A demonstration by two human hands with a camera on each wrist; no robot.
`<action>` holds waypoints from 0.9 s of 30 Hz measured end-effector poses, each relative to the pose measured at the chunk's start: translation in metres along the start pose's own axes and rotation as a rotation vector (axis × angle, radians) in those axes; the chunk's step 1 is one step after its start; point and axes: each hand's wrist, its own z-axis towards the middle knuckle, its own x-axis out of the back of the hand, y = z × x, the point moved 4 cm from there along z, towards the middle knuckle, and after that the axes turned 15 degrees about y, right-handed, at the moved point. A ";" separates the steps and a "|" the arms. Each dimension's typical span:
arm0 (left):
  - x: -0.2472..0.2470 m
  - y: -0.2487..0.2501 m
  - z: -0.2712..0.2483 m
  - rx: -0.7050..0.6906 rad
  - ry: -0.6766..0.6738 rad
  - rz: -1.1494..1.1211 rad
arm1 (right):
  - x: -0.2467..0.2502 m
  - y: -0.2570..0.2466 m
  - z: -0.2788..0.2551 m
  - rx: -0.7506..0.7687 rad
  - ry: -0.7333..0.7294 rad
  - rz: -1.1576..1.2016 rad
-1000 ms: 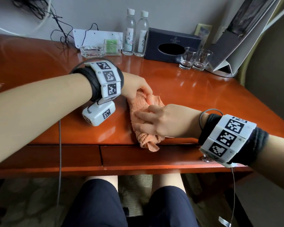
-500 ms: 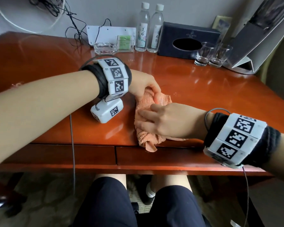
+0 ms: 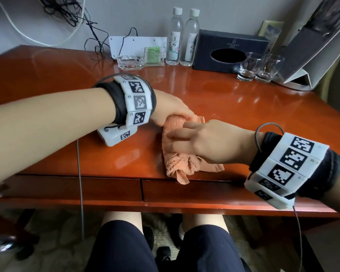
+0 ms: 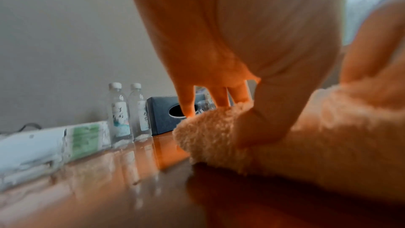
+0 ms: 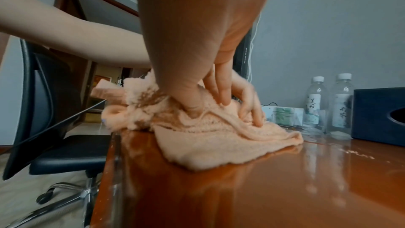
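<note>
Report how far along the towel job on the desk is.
Done: the orange towel is bunched into a rough roll near the desk front edge. In hand: the left hand grips its far end, the right hand presses its middle. Left: a loose corner hangs over the edge, a flap lies untucked.

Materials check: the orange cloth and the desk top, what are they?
The orange cloth looks like terry or microfibre, matt: fuzzy pile, soft folds. The desk top is seemingly lacquered reddish wood or veneer, glossy: it mirrors the bottles.
</note>
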 end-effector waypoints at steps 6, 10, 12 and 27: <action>0.000 0.004 0.006 -0.183 0.074 0.134 | -0.006 0.002 0.014 -0.049 -0.319 0.088; 0.008 0.004 0.005 -0.223 0.123 0.129 | -0.002 0.003 0.021 0.057 -0.171 0.075; 0.014 0.004 0.010 -0.226 0.164 0.133 | 0.003 0.009 0.011 0.090 -0.067 0.066; 0.103 0.043 0.136 -0.300 0.412 0.301 | 0.077 0.080 -0.100 -0.159 -0.089 -0.156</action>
